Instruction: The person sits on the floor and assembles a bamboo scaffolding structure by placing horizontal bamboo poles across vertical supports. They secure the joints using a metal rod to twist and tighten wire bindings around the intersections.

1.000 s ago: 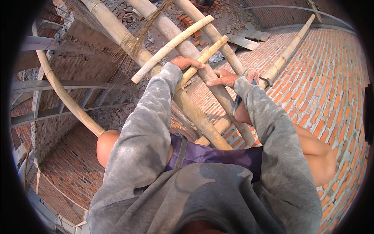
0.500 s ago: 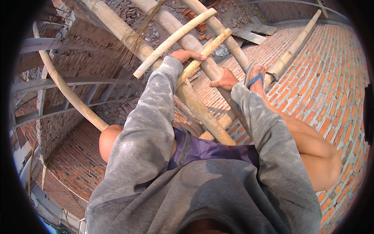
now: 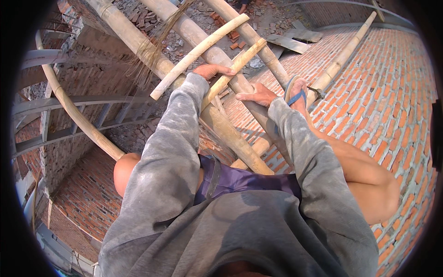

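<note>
Several thick bamboo poles run slanting beneath me. My left hand (image 3: 213, 70) is closed at the edge of the middle bamboo pole (image 3: 187, 28), its thumb reaching to a short bamboo crosspiece (image 3: 251, 51) laid over that pole. The fingers underneath are hidden. Lower on the same pole, my right hand (image 3: 259, 95) grips from the right side, thumb lying across the top and fingertips out of sight. A longer, curved bamboo piece (image 3: 200, 49) crosses the poles just beyond my left hand. Beside my right hand is my foot in a blue-strapped sandal (image 3: 296, 92).
Thin binding strands (image 3: 147, 53) hang loose from the left pole. A brick wall (image 3: 364, 106) curves along the right, with another bamboo pole (image 3: 344, 57) against it. Far below lie broken bricks (image 3: 147, 21) and boards (image 3: 288, 42). Curved metal frames (image 3: 69, 104) stand at left.
The whole scene has shifted slightly left in the picture. Both hands keep their places on the pole. A small dark shape now shows at the top edge, too small to tell.
</note>
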`<state>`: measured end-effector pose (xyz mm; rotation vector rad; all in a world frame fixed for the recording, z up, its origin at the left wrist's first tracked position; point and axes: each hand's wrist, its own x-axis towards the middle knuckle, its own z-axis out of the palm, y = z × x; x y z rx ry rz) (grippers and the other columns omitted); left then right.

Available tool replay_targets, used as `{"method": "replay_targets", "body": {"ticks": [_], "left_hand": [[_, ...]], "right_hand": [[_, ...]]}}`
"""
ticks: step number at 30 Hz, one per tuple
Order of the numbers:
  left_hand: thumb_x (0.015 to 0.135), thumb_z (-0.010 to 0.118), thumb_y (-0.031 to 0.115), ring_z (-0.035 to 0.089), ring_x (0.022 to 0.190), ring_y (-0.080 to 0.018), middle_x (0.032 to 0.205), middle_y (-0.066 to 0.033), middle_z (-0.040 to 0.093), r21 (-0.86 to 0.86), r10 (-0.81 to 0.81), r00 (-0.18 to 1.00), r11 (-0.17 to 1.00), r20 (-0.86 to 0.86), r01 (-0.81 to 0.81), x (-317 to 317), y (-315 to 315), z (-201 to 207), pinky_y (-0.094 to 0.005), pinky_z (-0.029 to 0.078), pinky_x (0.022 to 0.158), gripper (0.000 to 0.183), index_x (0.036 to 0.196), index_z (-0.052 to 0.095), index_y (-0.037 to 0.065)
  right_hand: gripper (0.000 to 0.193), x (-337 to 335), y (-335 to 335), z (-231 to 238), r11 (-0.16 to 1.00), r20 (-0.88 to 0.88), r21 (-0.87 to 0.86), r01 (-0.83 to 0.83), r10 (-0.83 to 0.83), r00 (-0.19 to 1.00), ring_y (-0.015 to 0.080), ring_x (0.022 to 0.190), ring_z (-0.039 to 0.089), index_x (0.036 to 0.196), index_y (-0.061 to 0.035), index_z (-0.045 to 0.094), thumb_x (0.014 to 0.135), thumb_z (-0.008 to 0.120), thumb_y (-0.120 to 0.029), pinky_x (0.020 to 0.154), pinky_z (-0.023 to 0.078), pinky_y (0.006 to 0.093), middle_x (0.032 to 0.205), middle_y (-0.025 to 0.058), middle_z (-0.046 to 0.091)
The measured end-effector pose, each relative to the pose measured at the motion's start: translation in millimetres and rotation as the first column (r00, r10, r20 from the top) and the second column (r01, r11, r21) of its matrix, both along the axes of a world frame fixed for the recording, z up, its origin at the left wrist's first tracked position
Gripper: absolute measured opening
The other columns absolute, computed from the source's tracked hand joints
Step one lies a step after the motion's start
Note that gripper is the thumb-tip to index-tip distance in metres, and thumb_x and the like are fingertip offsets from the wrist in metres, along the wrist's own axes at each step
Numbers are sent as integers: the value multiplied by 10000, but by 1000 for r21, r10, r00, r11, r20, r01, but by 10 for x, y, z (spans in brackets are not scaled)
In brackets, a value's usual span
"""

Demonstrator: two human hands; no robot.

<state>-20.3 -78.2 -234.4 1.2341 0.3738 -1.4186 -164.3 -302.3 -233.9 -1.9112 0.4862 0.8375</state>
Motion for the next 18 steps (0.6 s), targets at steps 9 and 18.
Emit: {"method": "replay_targets", "body": {"ticks": [9, 18], "left_hand": [[671, 963, 233, 696, 913, -287, 1046, -143, 736, -47, 21, 1000, 999, 2, -21, -6, 0, -53, -406, 579, 809, 568, 1137, 736, 2], [682, 981, 318, 668, 1059, -305, 1157, -166, 714, -68, 87, 996, 994, 25, -85, 20, -11, -39, -443, 560, 876, 627, 1164, 730, 5]], "right_hand": [[878, 787, 158, -264, 575, -90, 437, 692, -737, 670, 289, 1044, 674, 1381, 36, 573, 824, 842, -587, 962, 512, 470, 1173, 198, 693], [387, 989, 574, -334, 472, 229, 225, 852, -876, 425, 239, 819, 619, 1020, 127, 624, 827, 725, -193, 743, 536, 420, 986, 154, 662]]}}
